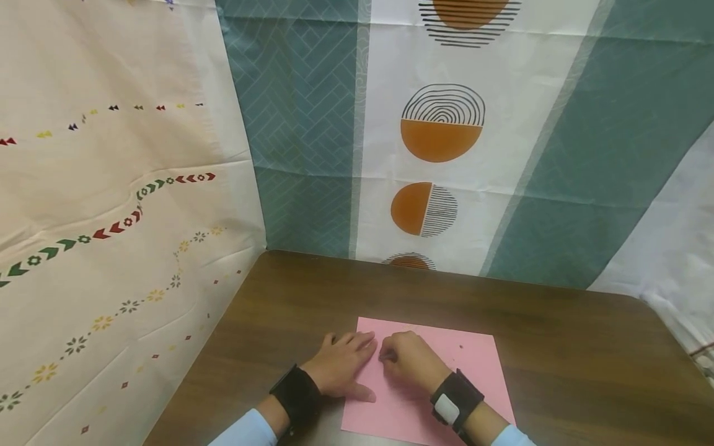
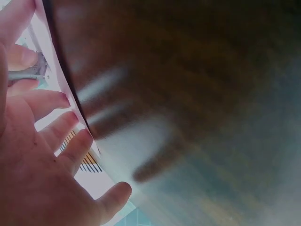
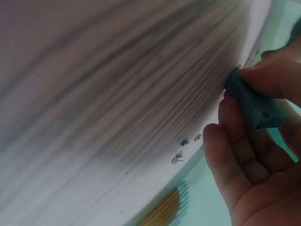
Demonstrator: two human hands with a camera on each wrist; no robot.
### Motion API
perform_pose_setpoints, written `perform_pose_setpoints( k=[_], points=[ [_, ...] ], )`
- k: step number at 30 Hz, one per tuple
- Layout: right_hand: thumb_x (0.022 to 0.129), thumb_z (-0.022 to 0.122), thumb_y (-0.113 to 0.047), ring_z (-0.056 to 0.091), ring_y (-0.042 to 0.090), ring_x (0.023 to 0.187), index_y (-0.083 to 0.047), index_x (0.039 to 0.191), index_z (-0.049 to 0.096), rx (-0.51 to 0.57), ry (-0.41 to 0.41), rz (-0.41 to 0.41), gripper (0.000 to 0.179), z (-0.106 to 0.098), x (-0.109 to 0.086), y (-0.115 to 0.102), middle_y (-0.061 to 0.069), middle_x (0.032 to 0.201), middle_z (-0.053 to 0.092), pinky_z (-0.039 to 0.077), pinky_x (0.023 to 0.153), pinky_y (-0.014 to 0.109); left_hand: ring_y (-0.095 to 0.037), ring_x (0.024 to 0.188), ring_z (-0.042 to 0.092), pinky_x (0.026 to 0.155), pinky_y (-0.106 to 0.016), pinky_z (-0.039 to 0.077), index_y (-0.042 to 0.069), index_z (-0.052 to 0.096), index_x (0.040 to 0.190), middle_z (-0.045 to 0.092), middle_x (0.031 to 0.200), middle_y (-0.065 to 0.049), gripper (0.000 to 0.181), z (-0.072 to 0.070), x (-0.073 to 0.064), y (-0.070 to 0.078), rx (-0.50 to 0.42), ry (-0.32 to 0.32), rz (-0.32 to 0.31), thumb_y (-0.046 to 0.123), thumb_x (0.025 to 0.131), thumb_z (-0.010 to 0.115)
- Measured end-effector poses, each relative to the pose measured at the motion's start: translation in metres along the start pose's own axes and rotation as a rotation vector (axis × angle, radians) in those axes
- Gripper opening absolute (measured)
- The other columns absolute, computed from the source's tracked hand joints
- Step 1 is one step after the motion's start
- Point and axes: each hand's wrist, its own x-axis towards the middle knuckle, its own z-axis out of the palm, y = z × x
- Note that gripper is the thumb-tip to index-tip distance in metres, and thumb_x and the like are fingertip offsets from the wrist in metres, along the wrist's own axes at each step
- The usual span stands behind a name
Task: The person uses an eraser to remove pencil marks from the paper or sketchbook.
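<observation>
My right hand [image 1: 413, 360] pinches a small dark block [image 3: 257, 106], maybe an eraser, wrist view blurry, at ten o'clock on the pink sheet [image 1: 480, 384]. My left hand [image 1: 341, 365] lies spread over the sheet's nine o'clock edge, gripping nothing. Block should be light, firm, slightly crumbly; best pinched by its sides, thumb opposite fingers. Sheet probably creases easily.
</observation>
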Motion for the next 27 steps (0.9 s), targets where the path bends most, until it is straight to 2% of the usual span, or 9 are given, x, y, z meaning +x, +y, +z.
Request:
perform_pose_setpoints(
  k=[5, 12, 15, 18, 20, 24, 27],
  points=[
    [0.066, 0.07, -0.006, 0.052, 0.005, 0.065, -0.017, 0.072, 0.065, -0.08, 0.013, -0.006, 0.014, 0.005, 0.001, -0.004, -0.01, 0.069, 0.054, 0.051, 0.063, 0.028, -0.024, 0.128, 0.03, 0.093, -0.064, 0.03, 0.012, 0.04, 0.141, 0.033, 0.147, -0.004, 0.094, 0.0, 0.0, -0.001, 0.021, 0.008, -0.007, 0.072, 0.071, 0.058],
    [0.068, 0.069, -0.003, 0.04, 0.005, 0.054, -0.015, 0.068, 0.059, -0.199, 0.051, -0.055, 0.016, 0.01, -0.002, -0.004, -0.008, 0.064, 0.043, 0.042, 0.049, 0.022, -0.025, 0.128, 0.029, 0.091, -0.066, 0.031, 0.01, 0.04, 0.14, 0.033, 0.146, -0.006, 0.094, 0.0, -0.002, 0.0, 0.004, 0.015, 0.01, 0.071, 0.071, 0.058],
    [0.069, 0.068, -0.002, 0.037, 0.006, 0.051, -0.015, 0.066, 0.057, -0.255, 0.087, -0.042, 0.017, 0.009, -0.006, 0.0, -0.007, 0.062, 0.04, 0.039, 0.046, 0.023, -0.025, 0.128, 0.03, 0.091, -0.066, 0.031, 0.011, 0.04, 0.14, 0.033, 0.146, -0.006, 0.094, -0.001, -0.001, 0.001, 0.01, 0.008, 0.011, 0.071, 0.07, 0.059],
    [0.073, 0.067, -0.002, 0.037, 0.006, 0.051, -0.015, 0.066, 0.057, -0.278, 0.109, 0.004, 0.018, 0.004, -0.012, 0.007, -0.007, 0.061, 0.041, 0.039, 0.046, 0.025, -0.025, 0.128, 0.03, 0.091, -0.066, 0.03, 0.012, 0.04, 0.141, 0.033, 0.146, -0.006, 0.094, -0.002, 0.0, 0.001, 0.014, 0.0, 0.005, 0.071, 0.07, 0.06],
    [0.075, 0.068, -0.004, 0.037, 0.007, 0.052, -0.016, 0.066, 0.057, -0.278, 0.113, 0.069, 0.019, -0.002, -0.019, 0.014, -0.008, 0.06, 0.041, 0.039, 0.047, 0.025, -0.025, 0.128, 0.03, 0.092, -0.066, 0.029, 0.012, 0.039, 0.141, 0.033, 0.147, -0.006, 0.094, -0.001, 0.0, 0.001, 0.009, -0.011, -0.001, 0.071, 0.07, 0.06],
    [0.075, 0.071, -0.006, 0.037, 0.008, 0.053, -0.018, 0.065, 0.054, -0.274, 0.11, 0.198, 0.023, -0.013, -0.037, 0.032, -0.008, 0.06, 0.039, 0.037, 0.048, 0.025, -0.024, 0.129, 0.029, 0.093, -0.066, 0.028, 0.013, 0.038, 0.142, 0.032, 0.148, -0.004, 0.095, 0.001, 0.0, 0.0, 0.012, -0.029, -0.017, 0.072, 0.071, 0.059],
    [0.075, 0.07, -0.006, 0.036, 0.01, 0.055, -0.018, 0.063, 0.05, -0.277, 0.119, 0.248, 0.026, -0.02, -0.049, 0.043, -0.006, 0.06, 0.039, 0.036, 0.048, 0.027, -0.024, 0.129, 0.029, 0.093, -0.066, 0.028, 0.014, 0.038, 0.142, 0.031, 0.148, -0.003, 0.094, 0.002, 0.001, 0.001, 0.024, -0.03, -0.019, 0.072, 0.071, 0.057]
  ],
)
